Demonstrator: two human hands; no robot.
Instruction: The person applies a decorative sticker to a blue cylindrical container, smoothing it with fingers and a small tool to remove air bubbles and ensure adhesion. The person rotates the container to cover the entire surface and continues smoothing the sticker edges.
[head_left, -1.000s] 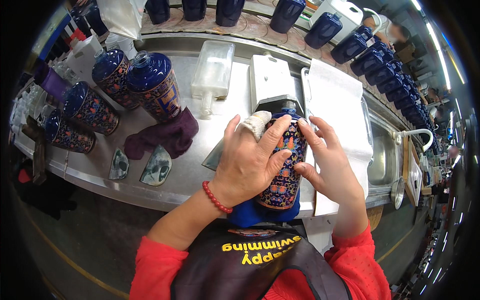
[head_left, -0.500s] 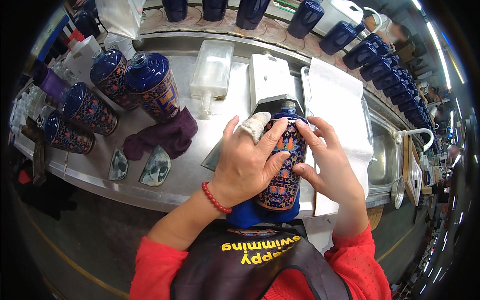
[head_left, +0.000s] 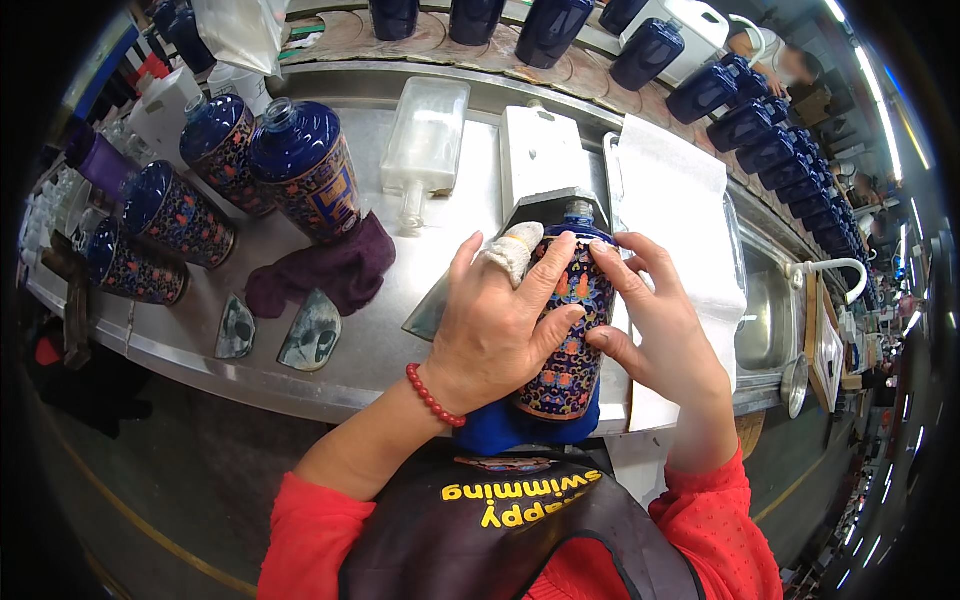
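Observation:
A dark blue bottle [head_left: 567, 365] with a colourful floral pattern lies tilted in front of me, its glass neck pointing away. Its lower end rests on a blue pad [head_left: 485, 432] at the table edge. My left hand [head_left: 500, 320] grips its left side, index fingertip near the shoulder and thumb across the front. Whitish cloth [head_left: 515, 250] wraps one finger of that hand. My right hand [head_left: 665, 325] holds the right side, fingertips at the shoulder and thumb on the pattern. Behind the neck stands a white block-like stand [head_left: 540, 155] with a dark angled rest.
Several patterned blue bottles [head_left: 305, 175] stand at left beside a purple cloth [head_left: 335, 265] and dark green scraper-like pieces [head_left: 310, 330]. A clear glass bottle [head_left: 425, 135] lies behind. White sheet [head_left: 680, 210] and sink [head_left: 768, 310] are at right. Plain blue bottles [head_left: 555, 30] line a conveyor [head_left: 430, 50].
The plain blue bottles on the conveyor have shifted to the right. My hands stay on the patterned bottle in nearly the same pose.

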